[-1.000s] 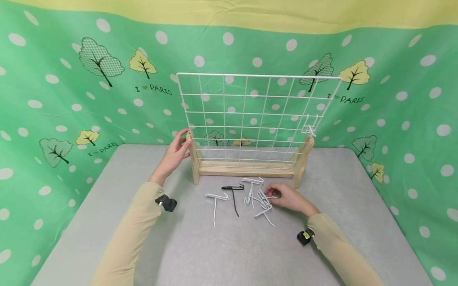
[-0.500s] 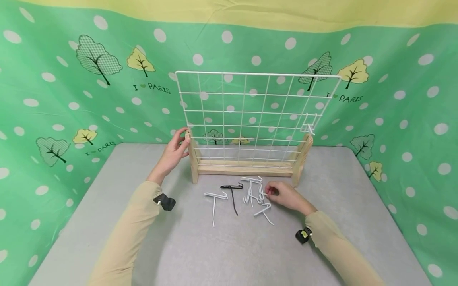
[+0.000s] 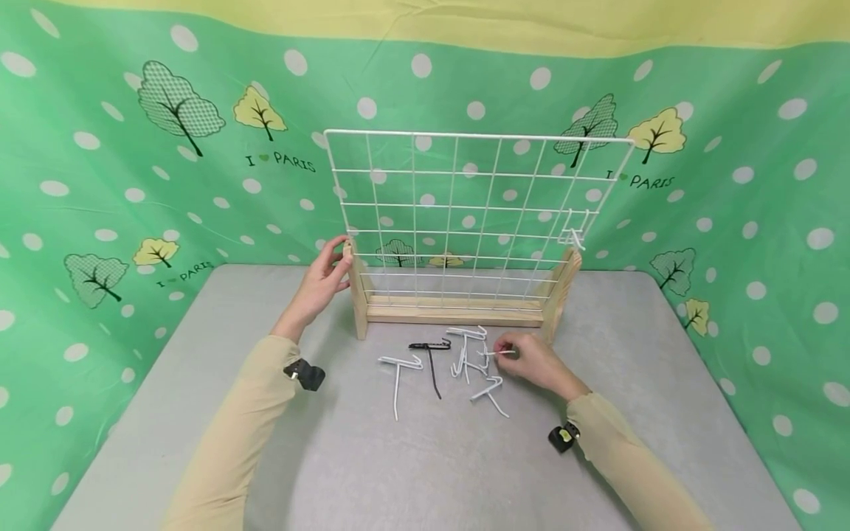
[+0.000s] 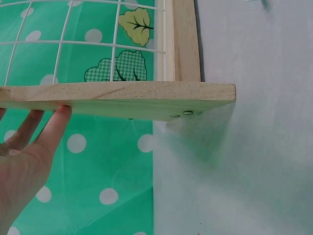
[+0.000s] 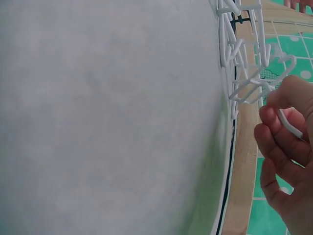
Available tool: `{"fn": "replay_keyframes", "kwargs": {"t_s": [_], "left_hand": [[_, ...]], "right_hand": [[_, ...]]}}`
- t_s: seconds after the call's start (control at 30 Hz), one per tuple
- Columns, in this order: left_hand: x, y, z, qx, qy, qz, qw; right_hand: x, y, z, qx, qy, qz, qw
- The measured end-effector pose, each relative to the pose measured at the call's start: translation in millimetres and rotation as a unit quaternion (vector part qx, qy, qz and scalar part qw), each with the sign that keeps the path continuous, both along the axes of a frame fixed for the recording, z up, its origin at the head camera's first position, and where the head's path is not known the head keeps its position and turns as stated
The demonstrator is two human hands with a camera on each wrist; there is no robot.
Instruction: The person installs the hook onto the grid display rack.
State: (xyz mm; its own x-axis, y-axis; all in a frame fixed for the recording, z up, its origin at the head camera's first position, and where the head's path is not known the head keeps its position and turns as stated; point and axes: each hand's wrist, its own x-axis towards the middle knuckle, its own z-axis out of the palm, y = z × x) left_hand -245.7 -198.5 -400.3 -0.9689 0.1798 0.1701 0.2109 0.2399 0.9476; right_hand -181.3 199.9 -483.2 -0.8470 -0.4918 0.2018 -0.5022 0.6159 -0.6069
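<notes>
My left hand (image 3: 317, 286) is at the left wooden side post (image 3: 358, 291) of a stand that bears a white wire grid panel (image 3: 454, 208). In the left wrist view, fairly straight fingers (image 4: 53, 131) press their tips against the post's outer face. My right hand (image 3: 533, 365) is low in front of the stand's right half and pinches a white wire hook (image 5: 289, 123) between thumb and fingertips; the hook's stem sticks out past the fingers. Other white hooks (image 3: 465, 354) lie tangled just left of this hand. One white hook (image 3: 575, 237) hangs on the panel's right side.
A black hook (image 3: 433, 361) and a separate white hook (image 3: 398, 380) lie left of the pile; another white hook (image 3: 490, 394) lies nearer the front. The stand's wooden base bar (image 3: 458, 319) runs behind them on the grey table (image 3: 398, 472). A green dotted cloth (image 3: 219, 206) surrounds the table.
The right hand has drawn a white hook up slightly out of the pile, and the hook has turned between the fingertips. The left hand stays at the post.
</notes>
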Motion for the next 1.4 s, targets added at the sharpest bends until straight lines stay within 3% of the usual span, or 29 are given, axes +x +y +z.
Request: {"fn": "replay_keyframes", "kwargs": {"t_s": [0.23,0.37,0.67,1.07,1.4], "left_hand": [[-1.8,-0.1,0.0,0.001,0.000,-0.004,1.0000],[-2.1,-0.9,1.5,0.003,-0.008,-0.007,0.9999],[16.2,6.9,26.7,-0.004,-0.016,-0.015,0.9998],[17.3,7.8,27.0,0.000,-0.021,-0.012,0.9997],[16.8,9.0,25.9,0.001,-0.023,-0.011,0.9997]], "right_hand": [[1.8,0,1.5,-0.025,0.092,0.008,0.9954],[2.4,1,3.0,-0.043,0.123,0.000,0.9915],[2.0,3,4.7,-0.080,0.140,-0.037,0.9862],[2.0,7,8.5,-0.108,0.149,-0.060,0.9811],[0.6,8,16.8,-0.119,0.181,-0.091,0.9720]]}}
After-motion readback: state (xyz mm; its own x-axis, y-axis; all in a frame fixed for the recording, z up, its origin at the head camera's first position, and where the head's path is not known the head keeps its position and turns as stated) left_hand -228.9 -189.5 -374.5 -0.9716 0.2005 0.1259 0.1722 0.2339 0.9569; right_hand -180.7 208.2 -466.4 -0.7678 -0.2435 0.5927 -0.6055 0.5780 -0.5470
